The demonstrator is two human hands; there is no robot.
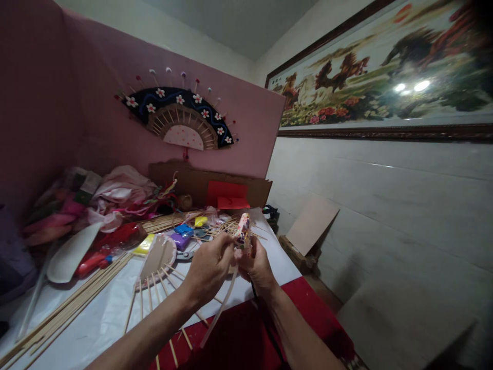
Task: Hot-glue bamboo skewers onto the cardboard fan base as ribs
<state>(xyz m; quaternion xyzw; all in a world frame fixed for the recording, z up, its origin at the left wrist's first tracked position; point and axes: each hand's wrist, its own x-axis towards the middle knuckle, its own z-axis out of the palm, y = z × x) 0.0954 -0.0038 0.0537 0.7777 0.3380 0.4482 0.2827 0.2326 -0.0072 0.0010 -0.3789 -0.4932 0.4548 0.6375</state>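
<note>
In front of me, above the table edge, a hot glue gun (243, 232) with a colourful speckled pattern is held between both hands. My right hand (259, 267) is wrapped round its lower part, and a black cord hangs below. My left hand (210, 262) is closed against the gun's left side, its fingertips partly hidden. A long translucent glue stick (225, 306) slants down from the gun between my wrists. Left of my hands lies a half-round cardboard piece (158, 259) with a pink-white edge and thin wooden sticks (156, 293) fanning out from it towards me.
Bundled wooden sticks (82, 303), a white curved tray (73, 254), clay packets (181, 239), pliers (185, 255) and pink cloth (125, 187) crowd the table. A red cloth (308, 308) covers its front. A decorated fan (181, 110) is on the pink board behind; a wall stands right.
</note>
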